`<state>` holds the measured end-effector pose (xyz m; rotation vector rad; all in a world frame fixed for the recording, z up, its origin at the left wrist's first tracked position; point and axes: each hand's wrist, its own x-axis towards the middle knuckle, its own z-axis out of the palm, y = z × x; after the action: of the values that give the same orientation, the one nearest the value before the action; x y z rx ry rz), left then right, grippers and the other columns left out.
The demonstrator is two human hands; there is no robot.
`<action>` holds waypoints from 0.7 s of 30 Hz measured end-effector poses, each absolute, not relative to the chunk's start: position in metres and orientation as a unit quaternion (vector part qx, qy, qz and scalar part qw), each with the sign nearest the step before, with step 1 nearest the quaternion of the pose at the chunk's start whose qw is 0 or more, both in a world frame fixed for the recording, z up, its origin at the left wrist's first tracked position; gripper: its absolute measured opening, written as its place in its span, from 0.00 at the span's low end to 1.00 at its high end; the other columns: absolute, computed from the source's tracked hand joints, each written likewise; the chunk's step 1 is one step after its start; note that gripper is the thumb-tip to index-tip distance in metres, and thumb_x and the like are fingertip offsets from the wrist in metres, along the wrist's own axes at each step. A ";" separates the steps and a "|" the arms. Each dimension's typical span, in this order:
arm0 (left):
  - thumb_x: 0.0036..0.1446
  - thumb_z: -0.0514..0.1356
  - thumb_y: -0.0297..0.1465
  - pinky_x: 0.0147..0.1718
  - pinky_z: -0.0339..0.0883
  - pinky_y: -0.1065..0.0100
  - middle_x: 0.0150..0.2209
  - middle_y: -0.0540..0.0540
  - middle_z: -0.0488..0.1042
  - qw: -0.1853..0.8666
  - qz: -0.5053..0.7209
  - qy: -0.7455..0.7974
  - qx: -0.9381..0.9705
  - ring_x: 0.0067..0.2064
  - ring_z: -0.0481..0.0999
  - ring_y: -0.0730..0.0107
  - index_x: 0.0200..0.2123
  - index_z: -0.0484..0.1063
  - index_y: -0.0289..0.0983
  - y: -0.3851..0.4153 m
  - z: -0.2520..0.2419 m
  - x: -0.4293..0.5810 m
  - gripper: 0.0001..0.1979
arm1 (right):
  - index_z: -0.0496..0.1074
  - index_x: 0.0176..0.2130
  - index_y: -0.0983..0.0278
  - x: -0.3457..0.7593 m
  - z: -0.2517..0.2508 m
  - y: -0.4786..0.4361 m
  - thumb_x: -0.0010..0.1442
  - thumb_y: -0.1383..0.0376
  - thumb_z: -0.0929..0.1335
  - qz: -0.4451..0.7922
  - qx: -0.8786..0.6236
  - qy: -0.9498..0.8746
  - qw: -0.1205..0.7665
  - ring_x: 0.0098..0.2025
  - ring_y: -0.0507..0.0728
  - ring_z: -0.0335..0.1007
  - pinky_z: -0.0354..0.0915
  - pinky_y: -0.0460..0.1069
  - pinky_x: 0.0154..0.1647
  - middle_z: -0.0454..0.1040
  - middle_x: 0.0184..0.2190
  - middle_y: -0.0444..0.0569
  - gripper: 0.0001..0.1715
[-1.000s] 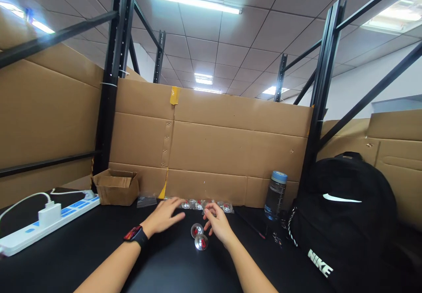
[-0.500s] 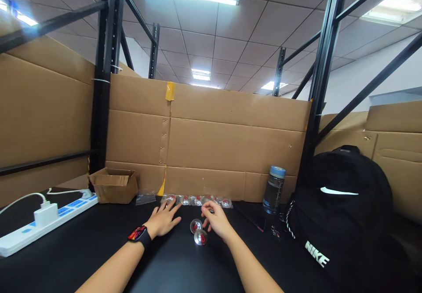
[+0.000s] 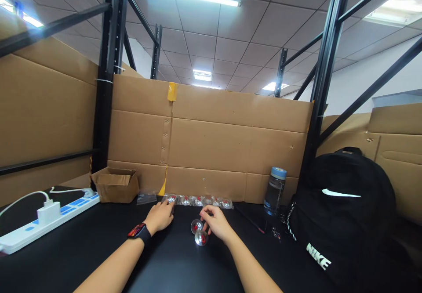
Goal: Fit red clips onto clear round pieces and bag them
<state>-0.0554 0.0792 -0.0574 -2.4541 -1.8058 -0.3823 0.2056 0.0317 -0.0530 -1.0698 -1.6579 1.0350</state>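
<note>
My left hand (image 3: 159,216), with a dark smartwatch on the wrist, reaches to the left end of a row of small clear round pieces with red centres (image 3: 198,201). Its fingers are drawn together on the leftmost bagged piece (image 3: 171,198), partly covering it. My right hand (image 3: 216,223) hovers low with loosely bent fingers, parted and with nothing visible between them. Just left of its fingertips lie two shiny clear domed pieces with red centres, one farther back (image 3: 196,226) and one nearer (image 3: 201,238); whether the fingers touch them I cannot tell.
An open cardboard box (image 3: 115,185) and a clear plastic bag (image 3: 147,197) sit at the back left. A white power strip (image 3: 20,236) lies on the left. A blue-capped bottle (image 3: 274,190) and a black backpack (image 3: 343,214) stand to the right. Cardboard (image 3: 211,148) walls the back.
My left hand's fingers were spread over the row's left end; now they are drawn together at the leftmost bagged piece. My right hand has hardly moved. The view has shifted slightly.
</note>
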 end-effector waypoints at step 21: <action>0.63 0.56 0.43 0.41 0.66 0.67 0.39 0.43 0.81 -0.192 -0.395 -0.396 -0.806 0.40 0.77 0.60 0.40 0.78 0.36 0.058 -0.034 -0.011 0.18 | 0.70 0.52 0.57 0.203 -0.039 0.013 0.46 0.68 0.75 0.211 -0.387 -0.769 0.463 0.34 0.51 0.73 0.68 0.45 0.29 0.69 0.51 0.49 0.33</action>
<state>-0.0114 0.0578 -0.0344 -2.8989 -1.4245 -1.4194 0.2027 0.0134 -0.0387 -0.9514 -1.8894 0.5190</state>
